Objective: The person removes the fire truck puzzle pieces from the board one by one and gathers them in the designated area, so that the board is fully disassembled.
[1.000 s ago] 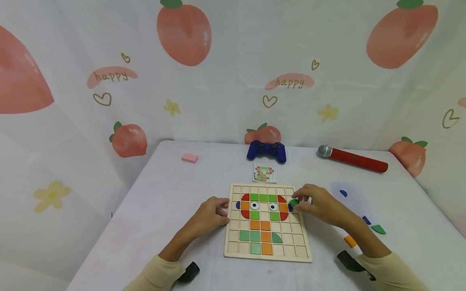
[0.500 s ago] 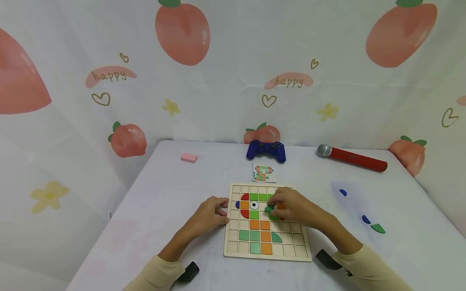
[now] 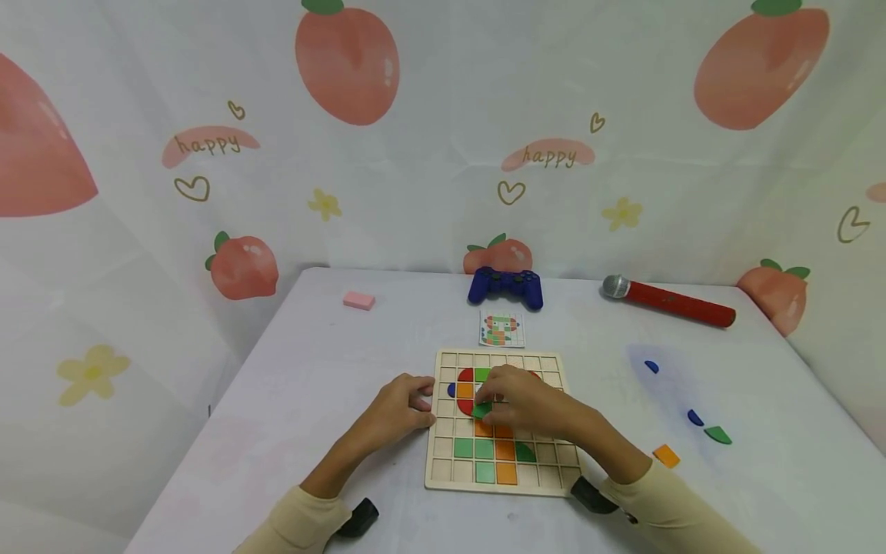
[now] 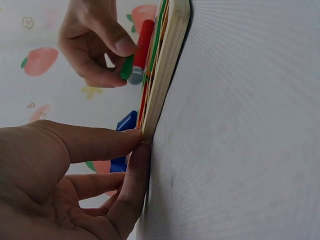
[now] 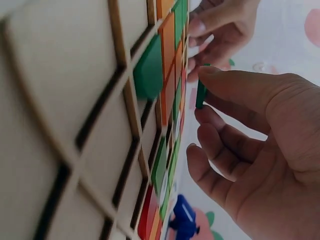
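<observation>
A wooden grid board point(image 3: 443, 465) lies on the table with red, green, orange and blue tiles forming a face-like pattern, partly hidden by my right hand. My right hand point(image 3: 522, 396) pinches a green tile with a curved edge point(image 3: 481, 411) between thumb and fingers, above the board's left middle part. In the right wrist view the green tile point(image 5: 201, 90) stands on edge, apart from the board. My left hand point(image 3: 398, 408) rests against the board's left side; thumb and forefinger touch its edge, as the left wrist view also shows.
Right of the board lie two blue half-round tiles point(image 3: 651, 367), a green tile point(image 3: 717, 435) and an orange square point(image 3: 667, 455). Behind it are a pattern card point(image 3: 502, 329), a blue game controller point(image 3: 506, 286), a red microphone point(image 3: 667, 300) and a pink block point(image 3: 359, 300).
My right hand has moved left across the board, carrying the green tile from the right edge towards the left part of the pattern. My left hand stays at the board's left edge.
</observation>
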Available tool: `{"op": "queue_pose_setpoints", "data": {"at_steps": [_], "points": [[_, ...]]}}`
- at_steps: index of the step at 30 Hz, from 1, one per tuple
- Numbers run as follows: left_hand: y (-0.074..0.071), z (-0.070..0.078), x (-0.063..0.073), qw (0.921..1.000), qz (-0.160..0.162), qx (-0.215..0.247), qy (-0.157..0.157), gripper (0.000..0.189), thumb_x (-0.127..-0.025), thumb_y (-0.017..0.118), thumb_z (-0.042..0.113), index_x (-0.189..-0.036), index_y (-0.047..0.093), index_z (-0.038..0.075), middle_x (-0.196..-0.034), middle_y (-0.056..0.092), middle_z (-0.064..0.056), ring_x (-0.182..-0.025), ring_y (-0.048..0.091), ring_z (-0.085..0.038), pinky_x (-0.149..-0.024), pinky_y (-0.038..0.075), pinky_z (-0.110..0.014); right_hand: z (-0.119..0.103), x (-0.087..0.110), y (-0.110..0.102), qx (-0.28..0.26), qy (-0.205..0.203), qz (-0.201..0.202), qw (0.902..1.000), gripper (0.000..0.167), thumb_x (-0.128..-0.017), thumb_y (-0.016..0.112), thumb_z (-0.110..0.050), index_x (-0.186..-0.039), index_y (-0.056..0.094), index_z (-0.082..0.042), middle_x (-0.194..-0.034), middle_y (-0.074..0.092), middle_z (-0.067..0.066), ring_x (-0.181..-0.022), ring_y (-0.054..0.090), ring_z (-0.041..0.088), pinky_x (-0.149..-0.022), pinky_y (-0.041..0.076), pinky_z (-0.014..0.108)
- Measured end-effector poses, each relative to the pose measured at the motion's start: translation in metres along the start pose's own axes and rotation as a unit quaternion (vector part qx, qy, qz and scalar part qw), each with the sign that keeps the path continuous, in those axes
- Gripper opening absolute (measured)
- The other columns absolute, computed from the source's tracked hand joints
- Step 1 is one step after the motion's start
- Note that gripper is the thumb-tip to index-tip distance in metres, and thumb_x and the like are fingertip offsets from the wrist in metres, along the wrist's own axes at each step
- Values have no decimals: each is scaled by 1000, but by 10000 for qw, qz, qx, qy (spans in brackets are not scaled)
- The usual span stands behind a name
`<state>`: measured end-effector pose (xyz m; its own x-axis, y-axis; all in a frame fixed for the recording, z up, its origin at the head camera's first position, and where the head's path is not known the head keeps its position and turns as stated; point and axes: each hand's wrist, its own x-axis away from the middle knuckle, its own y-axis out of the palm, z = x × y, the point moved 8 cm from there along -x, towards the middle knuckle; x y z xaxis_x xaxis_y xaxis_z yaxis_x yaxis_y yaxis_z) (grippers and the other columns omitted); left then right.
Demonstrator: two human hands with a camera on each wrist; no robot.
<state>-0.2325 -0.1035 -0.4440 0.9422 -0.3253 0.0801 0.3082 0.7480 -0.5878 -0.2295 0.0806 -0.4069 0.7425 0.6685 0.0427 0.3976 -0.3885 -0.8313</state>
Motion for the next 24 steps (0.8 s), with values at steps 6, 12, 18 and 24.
{"op": "queue_pose_setpoints", "data": {"at_steps": [6, 12, 18, 24], "points": [[0, -1, -1, 10000, -47, 40, -30, 59, -89, 79, 1, -144, 60, -6, -118, 63, -9, -99, 66, -15, -86, 59, -33, -8, -7, 12, -5, 141, -264, 9996, 18, -96, 80, -25, -114, 80, -20, -112, 67, -12, -109, 57, 11, -101, 53, 38], [0, -1, -1, 9999, -56, 101, -11, 60, -88, 80, 1, -144, 60, -6, -118, 63, -9, -99, 67, -15, -85, 58, -32, -15, -11, 18, 87, -25, -387, 9992, 20, -95, 81, -24, -114, 80, -18, -109, 67, -13, -106, 56, 9, -100, 53, 34], [0, -1, -1, 9999, -61, 124, -10, 60, -88, 80, 1, -144, 60, -6, -118, 63, -9, -99, 67, -16, -85, 59, -33, -19, -13, 20, 97, -151, -448, 9988, 20, -95, 81, -20, -115, 80, -15, -109, 68, -10, -102, 56, 9, -99, 53, 33], [0, -1, -1, 9999, -62, 101, -43, 60, -88, 80, 1, -144, 60, -6, -117, 63, -9, -99, 67, -16, -84, 58, -32, -19, -12, 20, 61, -143, -451, 9989, 21, -94, 82, -20, -115, 81, -14, -106, 67, -9, -100, 55, 9, -96, 53, 31]]}}
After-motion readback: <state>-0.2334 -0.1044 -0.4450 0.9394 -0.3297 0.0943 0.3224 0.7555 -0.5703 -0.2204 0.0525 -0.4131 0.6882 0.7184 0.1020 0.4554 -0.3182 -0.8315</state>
